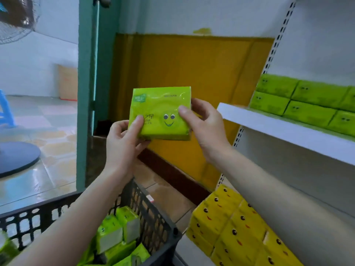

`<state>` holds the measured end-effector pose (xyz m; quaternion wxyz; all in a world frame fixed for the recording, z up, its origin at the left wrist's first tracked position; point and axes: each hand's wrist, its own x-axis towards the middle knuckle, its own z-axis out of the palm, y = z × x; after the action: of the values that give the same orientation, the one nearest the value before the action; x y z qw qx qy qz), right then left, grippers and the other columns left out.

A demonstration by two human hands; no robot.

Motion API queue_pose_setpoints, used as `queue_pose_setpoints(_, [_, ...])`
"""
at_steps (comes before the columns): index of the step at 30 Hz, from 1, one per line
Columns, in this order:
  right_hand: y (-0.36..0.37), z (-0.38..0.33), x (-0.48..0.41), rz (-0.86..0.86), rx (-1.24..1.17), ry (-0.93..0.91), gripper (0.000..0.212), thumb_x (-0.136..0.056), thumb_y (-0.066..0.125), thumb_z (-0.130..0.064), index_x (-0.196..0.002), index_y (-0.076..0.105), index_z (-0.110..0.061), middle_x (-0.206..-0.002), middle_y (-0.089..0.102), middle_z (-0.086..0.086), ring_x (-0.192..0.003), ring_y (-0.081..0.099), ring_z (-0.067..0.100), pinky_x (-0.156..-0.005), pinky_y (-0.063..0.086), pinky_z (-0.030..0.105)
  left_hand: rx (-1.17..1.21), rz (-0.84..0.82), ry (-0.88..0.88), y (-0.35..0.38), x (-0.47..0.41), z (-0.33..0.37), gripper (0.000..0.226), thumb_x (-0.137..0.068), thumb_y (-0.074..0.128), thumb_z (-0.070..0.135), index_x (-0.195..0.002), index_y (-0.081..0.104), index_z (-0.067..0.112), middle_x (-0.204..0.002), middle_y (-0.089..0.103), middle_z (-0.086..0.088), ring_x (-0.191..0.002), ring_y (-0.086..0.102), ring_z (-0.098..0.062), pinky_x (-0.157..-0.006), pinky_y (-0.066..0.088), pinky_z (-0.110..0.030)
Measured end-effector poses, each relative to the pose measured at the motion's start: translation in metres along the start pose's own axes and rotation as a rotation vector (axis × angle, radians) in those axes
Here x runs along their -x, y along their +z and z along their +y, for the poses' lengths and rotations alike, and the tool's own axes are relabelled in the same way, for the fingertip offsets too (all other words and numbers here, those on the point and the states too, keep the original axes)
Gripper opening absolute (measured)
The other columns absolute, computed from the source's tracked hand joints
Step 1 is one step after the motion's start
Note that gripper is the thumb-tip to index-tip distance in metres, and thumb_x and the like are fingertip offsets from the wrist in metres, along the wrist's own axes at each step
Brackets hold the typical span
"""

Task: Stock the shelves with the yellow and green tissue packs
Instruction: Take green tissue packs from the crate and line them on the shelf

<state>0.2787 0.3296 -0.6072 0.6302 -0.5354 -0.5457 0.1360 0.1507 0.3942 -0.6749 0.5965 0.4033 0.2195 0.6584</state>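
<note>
Both hands hold one green tissue pack [160, 114] up in the air, just left of the white shelf [284, 129]: the left hand [123, 144] grips its lower left corner with the thumb across the front, and the right hand [203, 121] pinches its right edge, thumb beside the printed smiling face. On that shelf, green packs [305, 102] lie stacked in two layers. Below the shelf, yellow packs [236, 229] are stacked in rows. Left of the yellow packs stands a black plastic crate [153, 214] with more green packs [119, 235] inside.
</note>
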Motion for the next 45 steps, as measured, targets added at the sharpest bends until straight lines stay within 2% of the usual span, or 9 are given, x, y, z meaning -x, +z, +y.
queue_pose_setpoints(4, [-0.043,-0.034,-0.017,0.126,0.084,-0.115,0.033,-0.088,0.063,-0.02,-0.119,0.057,-0.01,-0.103,0.059,-0.006,-0.092,0.056,0.004,-0.081,0.047,0.017,0.027,-0.095,0.081,0.063,-0.002,0.018,0.014,-0.089,0.059,0.031,-0.093,0.051,0.02,-0.097,0.062,-0.002,-0.088,0.067,-0.014,-0.066,0.058,-0.025])
queue_pose_setpoints(8, [-0.105,-0.054,-0.032,0.241,0.161,-0.094,0.028,-0.089,0.06,-0.027,-0.111,0.06,-0.009,-0.107,0.065,0.009,-0.097,0.06,0.023,-0.087,0.047,0.038,-0.007,-0.289,0.091,0.13,0.006,0.028,0.008,-0.09,0.058,0.025,-0.089,0.05,0.023,-0.094,0.061,-0.001,-0.088,0.064,-0.015,-0.07,0.058,-0.024])
queue_pose_setpoints(12, [-0.173,-0.07,-0.027,0.241,0.254,0.059,0.061,-0.066,0.067,-0.053,-0.105,0.061,-0.006,-0.111,0.063,0.02,-0.094,0.062,0.03,-0.09,0.051,0.043,-0.124,-0.532,0.079,0.19,0.026,0.028,0.021,-0.079,0.071,0.017,-0.089,0.054,0.025,-0.091,0.064,-0.004,-0.09,0.063,-0.021,-0.091,0.05,-0.036])
queue_pose_setpoints(17, [-0.27,-0.083,-0.002,0.147,0.292,0.171,0.027,-0.081,0.071,-0.021,-0.106,0.06,-0.018,-0.101,0.065,-0.002,-0.099,0.063,0.016,-0.092,0.05,0.03,-0.422,-0.749,0.152,0.258,0.054,0.019,0.044,-0.065,0.072,0.023,-0.105,0.055,0.018,-0.096,0.067,-0.01,-0.096,0.063,-0.032,-0.095,0.047,-0.049])
queue_pose_setpoints(21, [-0.336,-0.089,0.018,0.15,0.296,0.246,0.017,-0.084,0.067,-0.017,-0.099,0.06,-0.014,-0.101,0.067,0.002,-0.09,0.064,0.014,-0.089,0.052,0.027,-0.575,-0.867,0.27,0.311,0.078,0.003,0.03,-0.085,0.064,0.007,-0.114,0.055,0.009,-0.104,0.065,-0.016,-0.095,0.062,-0.033,-0.09,0.049,-0.05])
queue_pose_setpoints(32, [-0.487,-0.121,0.085,0.32,0.699,0.459,0.051,-0.084,0.057,-0.048,-0.108,0.06,-0.003,-0.111,0.066,0.013,-0.095,0.065,0.027,-0.083,0.055,0.032,-0.773,-1.219,0.316,0.434,0.165,-0.025,0.028,-0.081,0.071,0.028,-0.066,0.051,0.016,-0.071,0.059,-0.007,-0.067,0.054,-0.021,-0.071,0.052,-0.037])
queue_pose_setpoints(37, [-0.565,-0.141,0.136,0.361,0.733,0.578,0.106,-0.037,0.083,-0.064,-0.121,0.055,-0.006,-0.12,0.062,0.013,-0.112,0.061,0.026,-0.094,0.052,0.038,-0.774,-1.481,0.256,0.499,0.232,-0.052,0.02,-0.087,0.063,0.016,-0.07,0.056,0.007,-0.078,0.062,-0.014,-0.074,0.056,-0.023,-0.068,0.045,-0.031])
queue_pose_setpoints(41, [-0.61,-0.146,0.164,0.35,0.714,0.715,0.084,-0.047,0.085,-0.047,-0.116,0.059,-0.007,-0.112,0.07,0.005,-0.107,0.064,0.019,-0.099,0.048,0.037,-0.779,-1.581,0.257,0.53,0.276,-0.076,0.013,-0.087,0.059,0.013,-0.075,0.058,0.009,-0.071,0.05,-0.01,-0.064,0.044,-0.02,-0.056,0.033,-0.023])
queue_pose_setpoints(45, [-0.628,-0.14,0.168,0.369,0.836,0.828,0.047,-0.072,0.074,-0.041,-0.105,0.061,-0.01,-0.104,0.068,0.002,-0.095,0.062,0.014,-0.08,0.049,0.023,-0.831,-1.465,0.287,0.545,0.291,-0.093,0.015,-0.089,0.057,0.022,-0.084,0.063,0.009,-0.065,0.047,-0.004,-0.056,0.042,-0.017,-0.048,0.031,-0.022])
